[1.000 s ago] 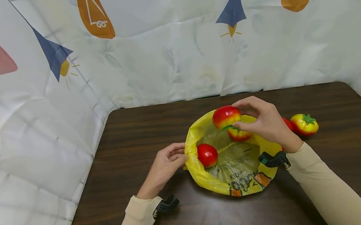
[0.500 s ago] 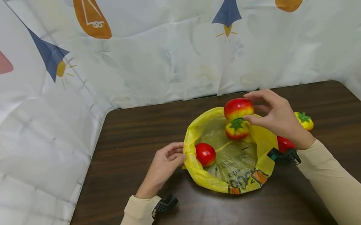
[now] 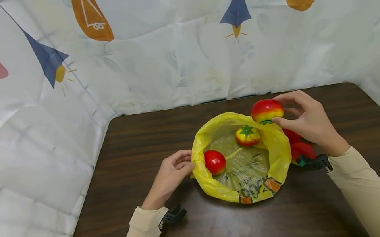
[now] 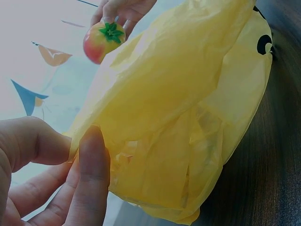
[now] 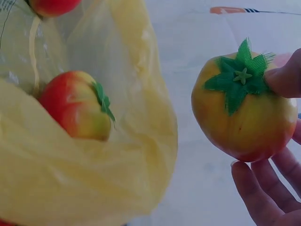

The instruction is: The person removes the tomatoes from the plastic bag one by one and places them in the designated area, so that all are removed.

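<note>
A yellow plastic bag (image 3: 203,180) stands on the table with its mouth facing up. My left hand (image 3: 168,175) pinches its left rim between thumb and fingers, as the left wrist view shows closely. In my right hand (image 3: 307,119) is a red and yellow toy tomato (image 3: 267,110) with a green leafy top, gripped by thumb and fingertips. It is held up at the bag's far right rim, outside the mouth in the right wrist view. Inside the bag lie a red tomato (image 3: 215,162) on the left and a leaf-topped tomato (image 3: 248,135) at the back.
Red tomatoes (image 3: 302,151) lie on the dark wooden table (image 3: 142,137) right of the bag, partly hidden by my right hand and wrist. A white patterned cloth (image 3: 169,69) hangs behind the table and along its left side.
My right hand has carried its tomato rightward from over the bag's mouth to beyond its right rim. My left hand keeps its pinch on the rim.
</note>
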`<state>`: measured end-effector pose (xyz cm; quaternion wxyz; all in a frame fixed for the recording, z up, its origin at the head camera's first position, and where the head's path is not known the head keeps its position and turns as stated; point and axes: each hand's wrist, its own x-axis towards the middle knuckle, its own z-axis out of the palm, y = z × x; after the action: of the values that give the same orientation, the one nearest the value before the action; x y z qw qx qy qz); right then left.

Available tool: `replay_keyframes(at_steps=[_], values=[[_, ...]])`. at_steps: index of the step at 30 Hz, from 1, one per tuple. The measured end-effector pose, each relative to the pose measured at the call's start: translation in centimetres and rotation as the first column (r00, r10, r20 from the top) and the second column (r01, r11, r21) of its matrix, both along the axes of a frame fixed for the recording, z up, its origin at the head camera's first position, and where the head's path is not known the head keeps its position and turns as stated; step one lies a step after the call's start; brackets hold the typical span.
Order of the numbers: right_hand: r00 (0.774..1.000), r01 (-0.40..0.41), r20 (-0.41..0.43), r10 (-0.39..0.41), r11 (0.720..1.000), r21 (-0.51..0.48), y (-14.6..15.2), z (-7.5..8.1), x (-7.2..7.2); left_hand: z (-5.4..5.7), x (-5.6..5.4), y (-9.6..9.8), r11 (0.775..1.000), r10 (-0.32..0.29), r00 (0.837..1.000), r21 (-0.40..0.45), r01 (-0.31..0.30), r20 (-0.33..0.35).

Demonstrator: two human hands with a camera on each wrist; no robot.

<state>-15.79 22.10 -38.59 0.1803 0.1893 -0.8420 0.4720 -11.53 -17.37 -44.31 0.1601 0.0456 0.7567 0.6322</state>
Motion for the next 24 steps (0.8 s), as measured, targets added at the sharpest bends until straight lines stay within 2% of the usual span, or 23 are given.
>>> replay_keyframes(at_steps=[11,24], values=[[0.997,0.068,-0.018,-0.069,0.998,-0.016,2.9,-0.1,0.4,0.0,0.0,0.0,1.0,-0.005,1.0,-0.011,0.005,-0.003],[0.984,0.172,0.037,-0.172,0.985,0.024,6.6,-2.2,1.3,-0.1,-0.2,-0.1,1.0,-0.006,1.0,-0.012,0.006,-0.007]])
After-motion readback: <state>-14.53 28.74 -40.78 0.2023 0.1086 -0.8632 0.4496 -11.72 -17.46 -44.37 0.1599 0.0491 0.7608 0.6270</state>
